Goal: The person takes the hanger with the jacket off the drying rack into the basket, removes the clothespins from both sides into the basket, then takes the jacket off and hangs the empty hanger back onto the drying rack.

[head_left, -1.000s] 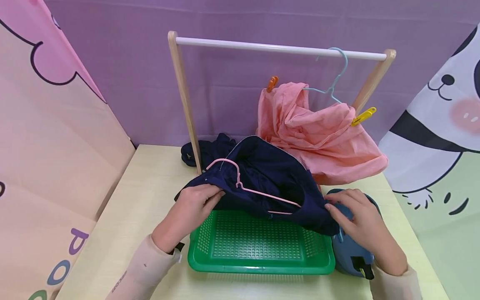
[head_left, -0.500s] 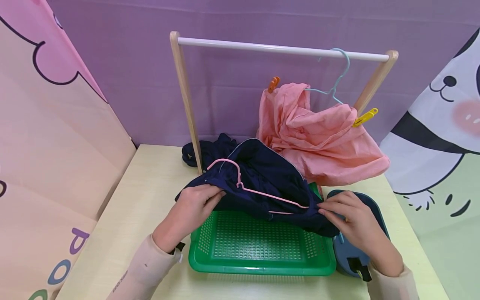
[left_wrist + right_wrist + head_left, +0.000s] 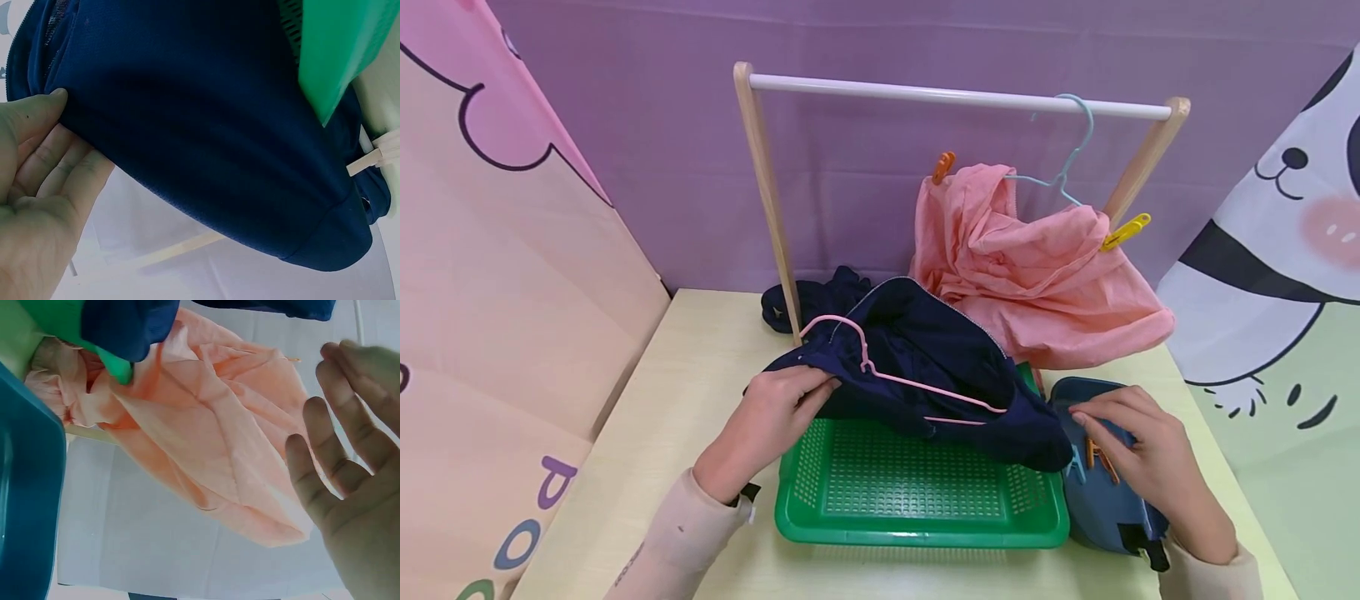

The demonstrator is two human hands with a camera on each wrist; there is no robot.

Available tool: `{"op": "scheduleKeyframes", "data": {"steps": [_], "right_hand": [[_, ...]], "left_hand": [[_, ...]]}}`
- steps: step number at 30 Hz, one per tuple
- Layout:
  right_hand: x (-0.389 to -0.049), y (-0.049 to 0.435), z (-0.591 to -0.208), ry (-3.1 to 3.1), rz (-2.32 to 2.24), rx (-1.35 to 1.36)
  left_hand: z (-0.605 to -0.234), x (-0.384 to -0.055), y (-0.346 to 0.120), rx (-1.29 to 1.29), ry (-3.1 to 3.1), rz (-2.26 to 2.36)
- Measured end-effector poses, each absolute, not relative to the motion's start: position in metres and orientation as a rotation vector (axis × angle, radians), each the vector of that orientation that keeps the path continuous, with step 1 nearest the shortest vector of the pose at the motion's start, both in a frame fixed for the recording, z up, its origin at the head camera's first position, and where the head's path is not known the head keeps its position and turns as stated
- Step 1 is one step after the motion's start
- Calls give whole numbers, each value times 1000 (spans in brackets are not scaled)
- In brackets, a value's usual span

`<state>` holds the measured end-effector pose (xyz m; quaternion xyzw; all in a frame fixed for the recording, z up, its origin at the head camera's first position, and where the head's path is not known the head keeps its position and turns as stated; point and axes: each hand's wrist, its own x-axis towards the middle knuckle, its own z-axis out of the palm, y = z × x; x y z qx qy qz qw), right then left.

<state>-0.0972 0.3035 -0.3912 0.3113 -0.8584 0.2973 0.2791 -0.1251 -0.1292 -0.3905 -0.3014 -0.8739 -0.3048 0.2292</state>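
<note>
A dark navy zip jacket point(image 3: 917, 333) lies over the back of a green plastic basket point(image 3: 921, 537), a pink clothes hanger point(image 3: 936, 389) partly inside it. The hanger's hook sticks out at the left; one end of its bar is covered by cloth. My left hand point(image 3: 782, 408) pinches the jacket's left edge between thumb and fingers, as the left wrist view also shows at the cloth point(image 3: 206, 119). Over a blue bin point(image 3: 1101, 525) hovers my right hand point(image 3: 1150, 442), its fingers extended and nothing in them. Orange clothespins point(image 3: 1101, 460) and a light blue clothespin point(image 3: 1077, 464) lie in the bin.
A rack with a white rail point(image 3: 955, 93) and wooden posts stands behind. From it hangs a pink garment point(image 3: 1037, 267) on a light blue hanger point(image 3: 1063, 171), with an orange clothespin point(image 3: 943, 167) and a yellow clothespin point(image 3: 1126, 232). Dark clothing point(image 3: 835, 292) lies by the left post.
My right hand has let go of the jacket's right side and moved right, over the blue bin. The clothespins there now show. My left hand keeps its pinch, shifted slightly left with the hanger.
</note>
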Motion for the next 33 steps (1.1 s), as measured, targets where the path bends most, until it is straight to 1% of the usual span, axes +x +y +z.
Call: {"op": "scheduleKeyframes", "data": {"steps": [7, 14, 30, 33], "right_hand": [[-95, 301, -393, -2425, 776, 857], [-99, 300, -398, -2320, 740, 891], [-98, 316, -419, -2345, 804, 714], [-98, 315, -422, -2363, 803, 734]], "left_hand": [[-391, -125, -128, -830, -2409, -850], [-390, -123, -131, -794, -2428, -864], [-390, -123, -138, -717, -2382, -1002], [-390, -123, -138, -692, -2371, -1037]]}}
